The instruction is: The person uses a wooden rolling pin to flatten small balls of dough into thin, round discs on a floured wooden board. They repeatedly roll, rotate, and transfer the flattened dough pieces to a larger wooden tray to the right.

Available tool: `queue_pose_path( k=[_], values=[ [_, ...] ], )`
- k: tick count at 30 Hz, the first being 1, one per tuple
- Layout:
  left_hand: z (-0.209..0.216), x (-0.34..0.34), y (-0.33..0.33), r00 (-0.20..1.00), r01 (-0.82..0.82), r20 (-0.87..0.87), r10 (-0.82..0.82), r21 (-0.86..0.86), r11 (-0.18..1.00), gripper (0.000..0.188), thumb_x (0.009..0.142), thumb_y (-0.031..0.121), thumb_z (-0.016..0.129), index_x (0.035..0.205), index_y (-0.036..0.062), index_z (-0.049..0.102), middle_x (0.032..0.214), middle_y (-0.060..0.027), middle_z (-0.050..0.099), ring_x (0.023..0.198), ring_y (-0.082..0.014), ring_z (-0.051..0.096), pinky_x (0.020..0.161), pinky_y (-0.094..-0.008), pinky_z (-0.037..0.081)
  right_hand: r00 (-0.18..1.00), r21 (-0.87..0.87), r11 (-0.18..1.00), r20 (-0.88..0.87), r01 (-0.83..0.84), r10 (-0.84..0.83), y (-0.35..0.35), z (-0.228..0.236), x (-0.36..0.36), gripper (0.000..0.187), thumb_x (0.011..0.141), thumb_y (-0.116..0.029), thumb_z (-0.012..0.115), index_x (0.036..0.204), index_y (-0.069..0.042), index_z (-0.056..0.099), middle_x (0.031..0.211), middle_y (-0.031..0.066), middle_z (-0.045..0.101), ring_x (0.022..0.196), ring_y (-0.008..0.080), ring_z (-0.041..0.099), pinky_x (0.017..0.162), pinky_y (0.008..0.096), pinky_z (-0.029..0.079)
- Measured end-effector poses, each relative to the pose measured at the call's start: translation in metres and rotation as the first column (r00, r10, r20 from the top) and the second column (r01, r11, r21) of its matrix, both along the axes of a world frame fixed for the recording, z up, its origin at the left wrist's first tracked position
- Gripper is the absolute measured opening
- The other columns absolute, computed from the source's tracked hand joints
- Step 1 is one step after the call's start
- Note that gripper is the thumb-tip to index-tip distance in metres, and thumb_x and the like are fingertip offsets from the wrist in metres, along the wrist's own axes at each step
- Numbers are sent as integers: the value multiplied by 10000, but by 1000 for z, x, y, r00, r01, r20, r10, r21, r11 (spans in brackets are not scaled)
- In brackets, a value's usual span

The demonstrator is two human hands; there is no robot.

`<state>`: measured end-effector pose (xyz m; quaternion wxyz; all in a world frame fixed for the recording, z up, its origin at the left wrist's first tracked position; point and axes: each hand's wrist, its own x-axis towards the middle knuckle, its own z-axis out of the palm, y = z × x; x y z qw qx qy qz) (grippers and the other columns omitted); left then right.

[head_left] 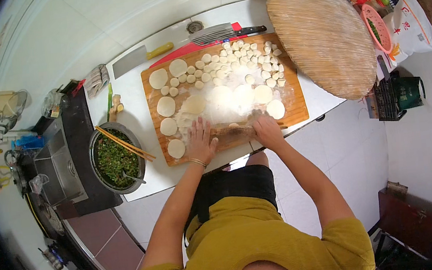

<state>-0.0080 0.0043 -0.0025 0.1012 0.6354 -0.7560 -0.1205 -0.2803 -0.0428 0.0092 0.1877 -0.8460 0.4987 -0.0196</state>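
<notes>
A wooden rolling pin (236, 132) lies near the front edge of the floury cutting board (298, 105). Its right part is under my right hand (267, 129), whose fingers curl over it. My left hand (202, 141) rests at the pin's left end with its fingers stretched forward over the board; whether its palm presses on the pin is hidden. A little dough shows just behind the pin. Flat round dough wrappers, such as one wrapper (166, 106), lie along the left side and middle. Several small dough pieces (238, 52) are heaped at the back right.
Left of the board stands a bowl of chopped green filling (117, 158) with chopsticks (125, 143) across it. Behind lie a cleaver (130, 61) and a slotted knife (215, 35). A round woven lid (322, 37) covers the right counter. A sink (59, 163) is far left.
</notes>
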Motion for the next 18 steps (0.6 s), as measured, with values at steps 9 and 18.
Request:
queue_pose_path(
  k=[9,18],
  values=[
    [1,9,9,993,80,-87,-75,61,995,692,882,387,533,1453,92,277,1506,-177,258,1366,-395,264,1112,-520,219,981,-236,965,-130,111,-144,16,-1,9,631,891,-502,442,1446,-220,334,1521,107,249,1385,386,220,1043,698,114],
    [11,9,-59,998,-7,-54,8,21,1000,696,884,356,530,1447,56,251,1522,-184,204,1392,-375,217,1141,-485,180,938,-287,914,-109,287,-329,-28,-7,30,611,913,-409,437,1479,-252,271,1549,102,189,1407,378,176,1048,699,101]
  ],
)
